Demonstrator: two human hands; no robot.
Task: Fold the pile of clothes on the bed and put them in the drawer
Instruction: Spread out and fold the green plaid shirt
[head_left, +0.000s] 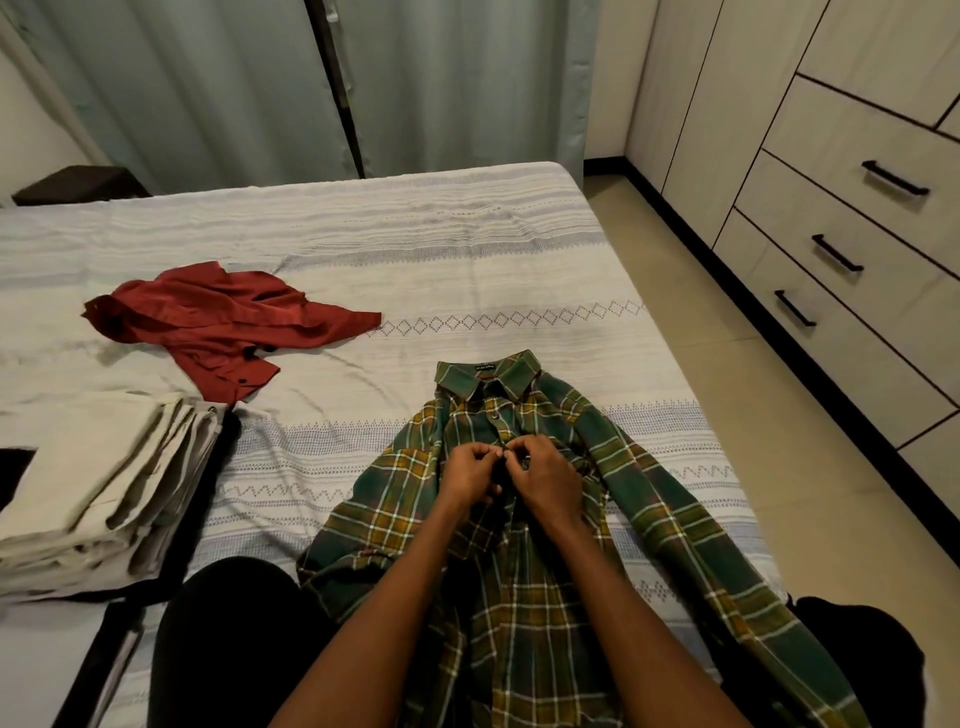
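Both your hands are on the plaid shirt, which lies face up near the bed's right edge, collar pointing at the far edge. Left hand and right hand meet at the placket; fingers curled and pinching cloth on either side of a button, which I judge you're fastening.

Risks:
- Soft flannel bunches under the pinch, so the placket can go skewed and the fold come out crooked.
- The right sleeve trails toward the bed's right edge; its weight could drag the shirt off-square.
- Your knees sit on the hem, so tugging will wrinkle it.

Red shirt lies crumpled near the left, smooth and slippery-looking, not yet folded. The folded beige stack sits by the near left edge, stiff layered edges. Drawers stand shut to the right.
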